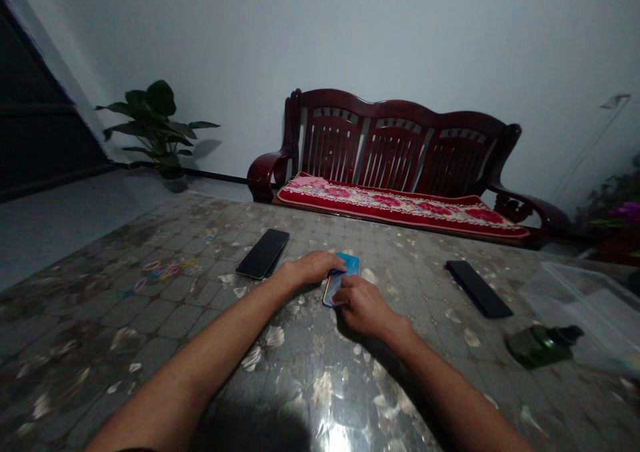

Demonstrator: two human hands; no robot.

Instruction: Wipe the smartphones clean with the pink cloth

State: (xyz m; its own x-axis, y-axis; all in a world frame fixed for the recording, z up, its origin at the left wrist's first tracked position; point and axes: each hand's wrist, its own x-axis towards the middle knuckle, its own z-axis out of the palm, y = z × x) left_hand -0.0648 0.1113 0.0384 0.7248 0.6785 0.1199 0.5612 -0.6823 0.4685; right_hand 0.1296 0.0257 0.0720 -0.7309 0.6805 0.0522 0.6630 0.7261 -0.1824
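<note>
Left hand (318,267) and right hand (367,307) bend over one blue phone (353,263) at twelve o'clock. I can't tell either grip.

Your head camera looks forward and down across the table (120,365) from your side, with your left hand (319,265) and right hand (364,305) near mid-frame. Its wide view reaches past the table's far edge to the wooden sofa (400,111) and wall (380,32).

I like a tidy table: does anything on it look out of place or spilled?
On the grey patterned tabletop, small multicoloured loops lie untidily scattered at left; at right, the green black-capped bottle appears tipped over. I see no spill.
</note>
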